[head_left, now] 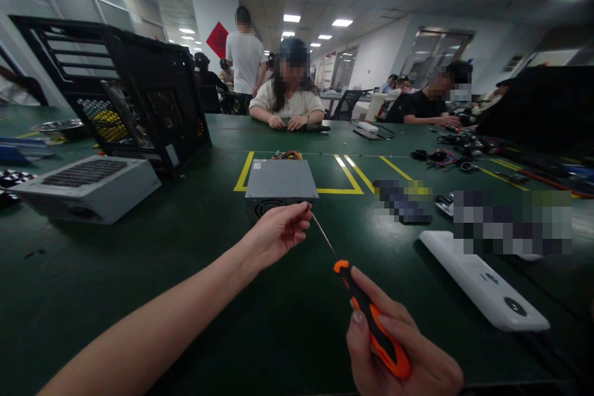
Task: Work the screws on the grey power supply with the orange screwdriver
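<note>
My right hand [394,340] is wrapped round the orange and black handle of a screwdriver [371,315]. Its thin metal shaft points up and to the left, reaching the fingertips of my left hand [283,229]. Thumb and forefinger of that hand are pinched together at the tip, perhaps on something small and dark that I cannot make out. Just behind the left hand stands a grey metal power supply [281,179] with a fan grille on its near side, partly covered by the hand. Coloured cables [288,155] show at its back.
A black computer case [153,99] and a second power supply [93,189] stand on the left of the green table [208,322]. Right of me lie a white device [482,278] and tangled cables [445,158]. A person [288,99] sits opposite; another [431,99] sits at the right.
</note>
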Tool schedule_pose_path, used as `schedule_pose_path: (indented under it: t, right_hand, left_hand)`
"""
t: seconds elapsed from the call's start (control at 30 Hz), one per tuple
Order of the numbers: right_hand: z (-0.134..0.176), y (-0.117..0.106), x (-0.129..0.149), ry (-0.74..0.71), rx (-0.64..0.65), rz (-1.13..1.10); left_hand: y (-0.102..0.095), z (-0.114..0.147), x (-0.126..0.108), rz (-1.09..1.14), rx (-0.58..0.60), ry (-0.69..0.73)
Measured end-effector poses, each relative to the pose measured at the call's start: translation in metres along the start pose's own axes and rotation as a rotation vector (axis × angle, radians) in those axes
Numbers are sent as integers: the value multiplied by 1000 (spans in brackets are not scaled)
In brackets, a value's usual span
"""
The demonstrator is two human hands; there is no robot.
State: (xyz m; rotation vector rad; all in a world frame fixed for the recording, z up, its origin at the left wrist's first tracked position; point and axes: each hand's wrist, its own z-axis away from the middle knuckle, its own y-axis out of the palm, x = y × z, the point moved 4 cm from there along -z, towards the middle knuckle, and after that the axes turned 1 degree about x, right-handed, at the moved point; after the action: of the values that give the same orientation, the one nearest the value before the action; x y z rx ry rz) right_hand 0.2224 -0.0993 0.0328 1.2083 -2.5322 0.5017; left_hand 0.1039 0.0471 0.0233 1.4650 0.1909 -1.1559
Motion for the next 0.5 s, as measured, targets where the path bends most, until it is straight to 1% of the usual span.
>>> schedule_pose_path:
  t: [0.1, 0.23, 0.3, 0.5]
  right_hand:
    - [-3, 0, 1, -9, -13, 16]
    - [-4, 0, 2, -35, 16, 31]
    - [-4, 0, 2, -46, 11, 43]
    - [0, -1, 1, -53, -33, 119]
  left_hand:
    - [3, 3, 1, -4, 27, -7]
    - [5, 4, 4, 1, 70, -17]
    - [6, 4, 4, 11, 88, -24]
    - [7, 4, 4, 30, 91, -46]
